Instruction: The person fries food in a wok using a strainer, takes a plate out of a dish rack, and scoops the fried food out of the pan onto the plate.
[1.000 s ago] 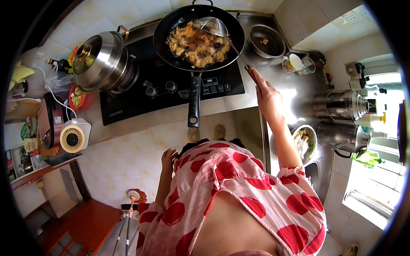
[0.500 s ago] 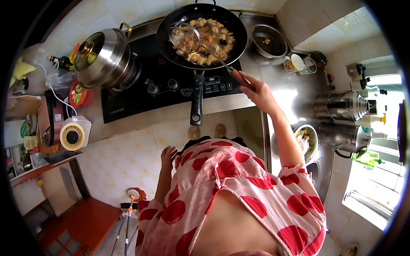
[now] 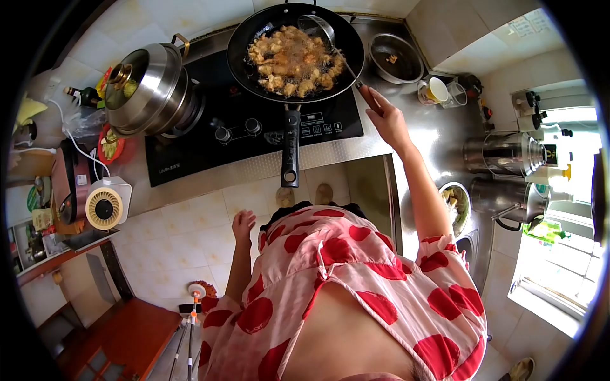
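Observation:
My right hand [image 3: 388, 120] is wrapped round the reddish-brown handle of a wire-mesh skimmer [image 3: 319, 26]. The skimmer's basket is tilted at the far right of a black wok [image 3: 240, 71], above or in the oil; exact contact cannot be made out. Golden-brown battered pieces [image 3: 293, 57] bubble in the wok. Its long black handle [image 3: 290, 149] points toward my body, touched by neither hand. My left hand [image 3: 243, 225] hangs beside my waist, away from the counter, holding nothing, its fingers loosely apart.
The wok sits on a black cooktop [image 3: 197, 159], with a lidded steel steamer pot [image 3: 149, 95] to its left. A metal bowl [image 3: 396, 60] with a few bits inside stands at right, near a paper cup [image 3: 434, 92]. A small fan [image 3: 107, 206] is at far left.
The skimmer has moved from the wok's left side to its far right and tilted. My right hand shifted slightly right. My left hand rose a little and turned.

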### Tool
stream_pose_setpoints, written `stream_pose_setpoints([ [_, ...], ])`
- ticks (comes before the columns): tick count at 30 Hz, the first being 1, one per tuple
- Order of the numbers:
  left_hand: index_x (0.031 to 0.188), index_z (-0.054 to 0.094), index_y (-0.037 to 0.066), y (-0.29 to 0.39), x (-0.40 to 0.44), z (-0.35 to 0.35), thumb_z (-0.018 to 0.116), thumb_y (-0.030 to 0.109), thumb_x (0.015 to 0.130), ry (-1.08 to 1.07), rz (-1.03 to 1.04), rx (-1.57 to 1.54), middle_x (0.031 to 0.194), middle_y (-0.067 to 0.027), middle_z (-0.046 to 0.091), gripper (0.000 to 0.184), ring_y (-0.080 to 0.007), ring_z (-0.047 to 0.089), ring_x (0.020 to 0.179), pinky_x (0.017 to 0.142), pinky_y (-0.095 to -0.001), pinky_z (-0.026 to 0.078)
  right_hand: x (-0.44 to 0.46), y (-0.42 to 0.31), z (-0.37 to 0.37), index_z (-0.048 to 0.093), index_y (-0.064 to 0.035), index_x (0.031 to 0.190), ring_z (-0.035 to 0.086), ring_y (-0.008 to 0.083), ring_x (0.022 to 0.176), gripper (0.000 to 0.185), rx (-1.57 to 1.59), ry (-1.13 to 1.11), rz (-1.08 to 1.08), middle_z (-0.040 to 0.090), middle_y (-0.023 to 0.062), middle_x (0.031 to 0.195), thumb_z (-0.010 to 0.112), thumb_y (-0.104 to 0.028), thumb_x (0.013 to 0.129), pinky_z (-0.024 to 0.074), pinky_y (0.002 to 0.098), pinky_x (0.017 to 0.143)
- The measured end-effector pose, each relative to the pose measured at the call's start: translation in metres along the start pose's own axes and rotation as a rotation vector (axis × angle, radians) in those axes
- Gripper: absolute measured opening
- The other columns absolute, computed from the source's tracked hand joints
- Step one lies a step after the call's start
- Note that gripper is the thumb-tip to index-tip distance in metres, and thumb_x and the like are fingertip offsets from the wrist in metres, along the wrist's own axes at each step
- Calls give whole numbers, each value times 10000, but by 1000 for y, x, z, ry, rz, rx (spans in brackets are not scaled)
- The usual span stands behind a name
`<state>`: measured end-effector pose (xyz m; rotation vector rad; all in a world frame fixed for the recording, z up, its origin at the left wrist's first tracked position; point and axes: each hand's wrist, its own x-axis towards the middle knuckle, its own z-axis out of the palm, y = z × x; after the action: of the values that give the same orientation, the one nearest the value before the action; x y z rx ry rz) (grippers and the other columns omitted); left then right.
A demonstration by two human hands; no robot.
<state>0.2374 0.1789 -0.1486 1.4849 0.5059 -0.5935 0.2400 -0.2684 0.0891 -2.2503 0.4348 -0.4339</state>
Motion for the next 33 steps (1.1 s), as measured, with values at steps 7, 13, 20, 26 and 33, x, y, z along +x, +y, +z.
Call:
stream_pose_setpoints([
  [7, 1020, 558, -28, 138, 17, 65, 530, 106, 874, 59, 893, 217, 941, -73, 599, 200, -134, 569, 889, 783, -242, 449, -41, -60, -20, 420, 38, 1222, 498, 125, 1095, 417, 186, -73, -34, 543, 72, 1191, 501, 16, 814, 397, 236, 882],
  [13, 976, 579, 67, 214, 67, 131, 577, 138, 792, 157, 1427, 999, 943, -77, 577, 197, -259, 528, 890, 751, -354, 443, -49, -56, -12, 431, 5, 1224, 505, 204, 1108, 421, 11, -46, -4, 541, 110, 1180, 506, 9, 810, 405, 261, 882],
  [20, 1203, 425, 6, 208, 106, 172, 538, 229, 816, -63, 1464, 1472, 1212, -109, 451, 460, -259, 376, 1155, 991, -377, 288, -63, -61, -19, 447, -28, 1213, 532, 286, 1042, 447, -26, -74, 73, 559, 129, 1125, 545, 1, 778, 444, 300, 843],
  [26, 1201, 415, -20, 188, 119, 186, 473, 117, 824, 222, 1346, 1425, 1223, -147, 441, 406, -283, 388, 1156, 1014, -403, 275, -59, -49, -22, 454, -72, 1231, 606, 321, 877, 481, -175, 120, 15, 596, 180, 1018, 566, 3, 769, 479, 317, 745],
  [33, 1226, 381, -38, 176, 108, 212, 536, 170, 826, 641, 1125, 1296, 1274, -155, 395, 477, -312, 354, 1177, 981, -413, 285, -38, -26, -3, 420, -214, 1260, 593, 313, 742, 528, -486, 116, 15, 603, 124, 876, 516, -18, 779, 490, 387, 631],
])
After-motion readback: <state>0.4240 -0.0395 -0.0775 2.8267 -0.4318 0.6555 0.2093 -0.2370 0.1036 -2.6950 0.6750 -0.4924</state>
